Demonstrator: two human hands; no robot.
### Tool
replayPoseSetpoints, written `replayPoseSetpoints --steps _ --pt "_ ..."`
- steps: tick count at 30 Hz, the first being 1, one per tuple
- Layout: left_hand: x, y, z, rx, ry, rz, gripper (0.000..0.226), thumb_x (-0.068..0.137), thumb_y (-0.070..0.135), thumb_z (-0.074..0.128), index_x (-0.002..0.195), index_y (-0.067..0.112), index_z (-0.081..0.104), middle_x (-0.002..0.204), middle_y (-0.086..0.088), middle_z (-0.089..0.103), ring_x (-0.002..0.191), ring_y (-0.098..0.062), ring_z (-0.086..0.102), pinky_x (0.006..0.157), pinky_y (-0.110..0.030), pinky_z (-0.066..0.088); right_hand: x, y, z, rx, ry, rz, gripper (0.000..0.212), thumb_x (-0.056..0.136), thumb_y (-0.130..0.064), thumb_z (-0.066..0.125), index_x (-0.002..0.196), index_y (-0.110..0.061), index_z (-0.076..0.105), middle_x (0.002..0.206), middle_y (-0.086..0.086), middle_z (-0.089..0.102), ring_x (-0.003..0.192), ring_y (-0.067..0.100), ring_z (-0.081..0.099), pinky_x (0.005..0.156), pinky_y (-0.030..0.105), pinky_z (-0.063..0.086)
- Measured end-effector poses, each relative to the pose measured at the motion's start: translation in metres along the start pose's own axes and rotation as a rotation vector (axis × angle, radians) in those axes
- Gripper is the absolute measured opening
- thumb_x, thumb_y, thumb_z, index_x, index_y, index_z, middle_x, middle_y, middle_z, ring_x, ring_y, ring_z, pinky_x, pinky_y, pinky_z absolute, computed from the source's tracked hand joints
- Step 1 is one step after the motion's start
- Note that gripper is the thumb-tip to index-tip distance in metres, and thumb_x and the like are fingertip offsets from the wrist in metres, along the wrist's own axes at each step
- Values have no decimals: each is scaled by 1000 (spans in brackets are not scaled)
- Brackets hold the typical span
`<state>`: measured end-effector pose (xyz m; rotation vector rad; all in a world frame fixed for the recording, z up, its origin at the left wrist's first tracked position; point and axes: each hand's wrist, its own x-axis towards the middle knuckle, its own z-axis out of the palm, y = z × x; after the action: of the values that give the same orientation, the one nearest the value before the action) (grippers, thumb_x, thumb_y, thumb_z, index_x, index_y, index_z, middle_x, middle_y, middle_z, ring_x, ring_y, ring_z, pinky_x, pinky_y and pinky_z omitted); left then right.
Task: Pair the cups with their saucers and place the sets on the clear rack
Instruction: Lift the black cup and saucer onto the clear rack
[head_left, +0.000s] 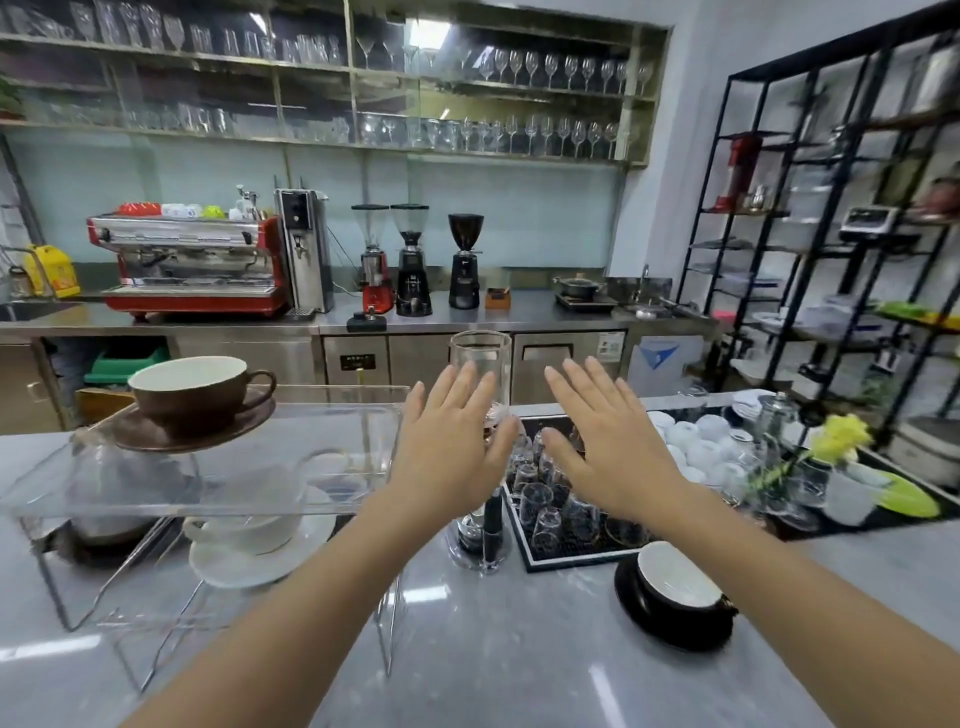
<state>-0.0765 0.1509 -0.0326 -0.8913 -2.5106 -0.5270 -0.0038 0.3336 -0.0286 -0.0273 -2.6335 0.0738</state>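
Both hands, left (448, 447) and right (610, 444), are held flat and spread, gripping nothing. A brown cup and saucer (195, 402) are seen on the clear rack (208, 483); a white set (260, 540) apparently beneath; a black set (675, 592) near right.

A café bar: a red, chrome-fronted espresso machine (192, 265) and three hopper-topped coffee grinders (413, 260) stand on a steel desk (519, 312) beneath shelves of clear stemmed wine glasses (545, 67).
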Motion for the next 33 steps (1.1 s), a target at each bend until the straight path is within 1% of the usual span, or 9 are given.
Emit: replayPoseSetpoints --steps 3,6,10,13,18,20,24,30,33 --pt "-4 13 15 -109 -34 22 65 103 54 28 159 22 22 169 -2 15 156 -20 6 127 -45 6 -15 12 3 21 -27 61 64 102 -47 35 159 -27 12 168 -4 8 155 15 -5 125 39 -1" --pt "-10 28 37 -154 -47 24 63 103 52 31 158 20 27 168 -5 20 156 -21 11 126 -43 10 -35 28 9 38 -37 139 62 103 -42 36 159 -26 15 168 -4 11 155 15 -3 125 37 0" --pt "-17 43 66 -249 -101 12 61 104 49 35 157 20 30 168 -3 21 156 -22 11 125 -41 12 -57 53 16 44 -81 251 63 104 -42 34 159 -27 10 168 -5 5 154 13 -7 125 38 -2" --pt "-20 56 89 -264 -150 10 62 104 49 36 157 19 29 168 -3 20 156 -23 10 125 -42 11 -72 76 23 52 -102 322 64 103 -44 36 159 -27 11 168 -5 6 154 14 -6 123 36 -3" --pt "-25 72 123 -238 -227 -22 61 104 49 35 157 20 29 168 -3 22 156 -22 10 124 -47 13 -95 105 40 94 -126 381 64 102 -44 39 158 -29 13 167 -4 11 155 16 0 125 38 2" --pt "-25 80 137 -246 -269 -42 62 104 50 35 158 20 27 168 -2 21 156 -21 10 125 -45 12 -104 118 47 130 -152 392 65 102 -42 42 158 -29 13 167 -3 13 155 18 1 126 40 5" --pt "-26 95 160 -283 -311 -81 62 104 49 36 158 19 28 167 -1 22 156 -21 12 126 -41 13 -120 143 60 195 -189 441 64 102 -38 45 158 -23 19 167 -2 16 155 18 3 126 42 9" --pt "-30 114 194 -328 -352 -137 61 103 48 41 155 17 36 164 -1 33 152 -19 24 123 -34 17 -139 181 80 311 -242 534 59 103 -36 45 156 -19 28 165 0 24 154 17 13 122 30 8" --pt "-33 122 214 -361 -386 -187 62 102 48 43 155 15 38 162 -2 36 150 -17 28 122 -31 20 -147 198 89 393 -249 609 58 101 -33 49 154 -16 32 162 1 30 152 18 20 121 30 13"
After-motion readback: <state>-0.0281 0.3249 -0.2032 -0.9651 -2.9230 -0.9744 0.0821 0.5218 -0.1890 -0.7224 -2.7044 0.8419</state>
